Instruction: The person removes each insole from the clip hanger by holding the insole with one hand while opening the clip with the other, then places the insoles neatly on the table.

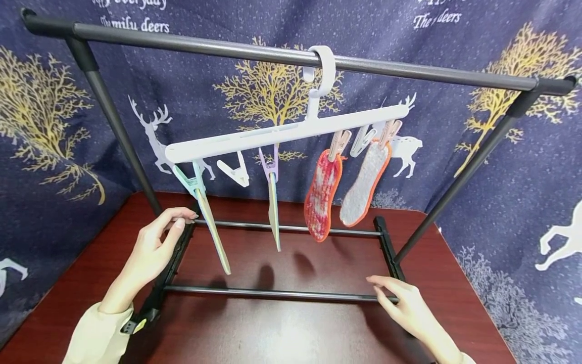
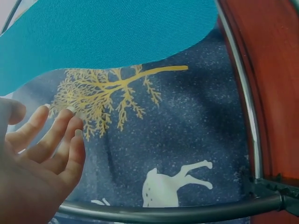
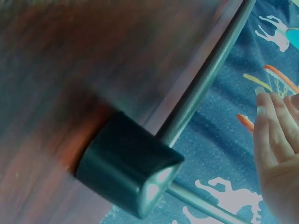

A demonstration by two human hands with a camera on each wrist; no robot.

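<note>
My left hand (image 1: 152, 250) is beside the rack's left post, its fingers loosely bent and holding nothing. Just right of it hangs an insole (image 1: 212, 230), seen edge-on, from a mint clip (image 1: 191, 181). In the left wrist view that insole's teal face (image 2: 117, 35) spreads above the hand (image 2: 51, 163). My right hand (image 1: 406, 306), relaxed and without anything in it, hovers near the rack's right foot. A purple clip (image 1: 270, 164) holds another edge-on insole (image 1: 274, 212). Pinkish clips hold a red patterned insole (image 1: 323, 197) and a grey insole (image 1: 366, 184) with orange edging.
The white hanger (image 1: 254, 136) hooks over the top bar (image 1: 204, 48) of a dark metal rack, tilting lower on the left. A white clip (image 1: 236, 172) and a pale clip (image 1: 362, 141) hang without insoles. The rack stands on a reddish-brown table (image 1: 254, 333) before a deer-print cloth (image 1: 182, 81).
</note>
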